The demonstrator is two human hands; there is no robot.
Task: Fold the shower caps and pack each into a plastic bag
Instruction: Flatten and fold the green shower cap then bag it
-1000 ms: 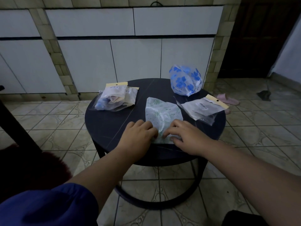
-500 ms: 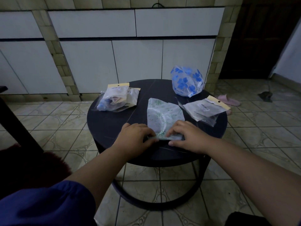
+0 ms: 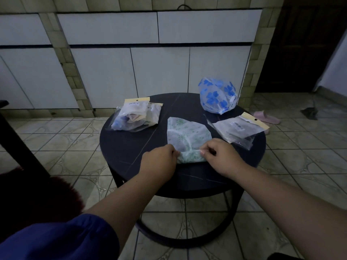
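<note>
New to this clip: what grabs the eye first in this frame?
First, the two hands at the near middle of the round dark table: left hand and right hand each pinch the near edge of the green-patterned shower cap, rolling it up. Next, the puffy blue-flowered shower cap at the far right edge. Packed plastic bags sit far left, and an empty plastic bag lies right.
</note>
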